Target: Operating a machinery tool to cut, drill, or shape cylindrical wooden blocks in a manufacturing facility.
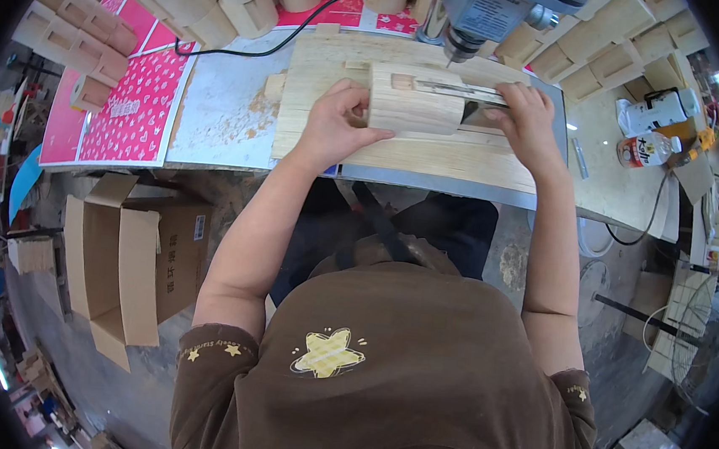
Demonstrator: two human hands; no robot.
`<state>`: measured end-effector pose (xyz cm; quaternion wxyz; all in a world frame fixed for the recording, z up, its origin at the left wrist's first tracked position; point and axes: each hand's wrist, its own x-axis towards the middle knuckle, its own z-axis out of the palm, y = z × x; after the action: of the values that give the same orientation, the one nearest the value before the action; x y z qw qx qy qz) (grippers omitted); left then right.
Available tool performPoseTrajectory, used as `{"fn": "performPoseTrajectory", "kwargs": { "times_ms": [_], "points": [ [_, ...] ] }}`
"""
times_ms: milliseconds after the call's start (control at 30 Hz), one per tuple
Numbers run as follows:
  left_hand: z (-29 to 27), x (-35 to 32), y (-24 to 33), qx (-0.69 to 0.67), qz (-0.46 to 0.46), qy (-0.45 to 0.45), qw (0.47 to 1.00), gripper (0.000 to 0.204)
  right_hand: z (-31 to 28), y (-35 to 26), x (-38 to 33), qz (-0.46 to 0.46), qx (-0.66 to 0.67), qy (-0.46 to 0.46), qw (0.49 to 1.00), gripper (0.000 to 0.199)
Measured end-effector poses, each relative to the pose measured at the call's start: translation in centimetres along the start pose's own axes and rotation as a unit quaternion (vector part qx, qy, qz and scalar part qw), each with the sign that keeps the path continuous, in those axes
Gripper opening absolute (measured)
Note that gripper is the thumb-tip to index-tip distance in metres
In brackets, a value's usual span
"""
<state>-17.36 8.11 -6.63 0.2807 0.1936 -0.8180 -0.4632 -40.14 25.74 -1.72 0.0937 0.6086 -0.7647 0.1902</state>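
On the pale wooden board (315,141) lies a rounded wooden block (415,111) with a rectangular recess in its top. My left hand (339,123) grips the block's left end, thumb along its near side, fingers partly hidden behind it. A narrow, light metal piece (463,91) runs along the block's top from the recess; I cannot make out its exact kind. My right hand (526,124) pinches that piece's right end, just past the block. Above and behind the block hangs a drill press's chuck (462,45), its bit apart from the wood.
Several similar wooden blocks (250,9) stand stacked along the back and both sides. A black cable (263,55) crosses the back left over pink patterned sheeting (132,109). At right are a plastic bottle (648,151) and a small blue-white tool (580,157). An open cardboard box (141,266) stands below left.
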Motion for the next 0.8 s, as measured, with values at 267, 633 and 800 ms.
{"fn": "performPoseTrajectory", "kwargs": {
  "times_ms": [267, 633, 800],
  "points": [
    [-11.7, -4.8, 0.4, -0.236, -0.174, 0.14, 0.946, 0.019, -0.5, -0.1, -0.9, 0.015, 0.0, 0.01, 1.0, 0.025],
    [-14.9, -6.4, 1.5, -0.297, -0.256, 0.304, 0.868, 0.028, -0.7, -3.1, -1.1, -0.005, 0.0, -0.004, 1.0, 0.032],
    [-19.3, -7.2, 1.4, 0.177, -0.144, 0.394, 0.89, 0.04, -0.6, -2.3, -2.2, -0.006, 0.0, -0.001, 1.0, 0.035]
  ]
}}
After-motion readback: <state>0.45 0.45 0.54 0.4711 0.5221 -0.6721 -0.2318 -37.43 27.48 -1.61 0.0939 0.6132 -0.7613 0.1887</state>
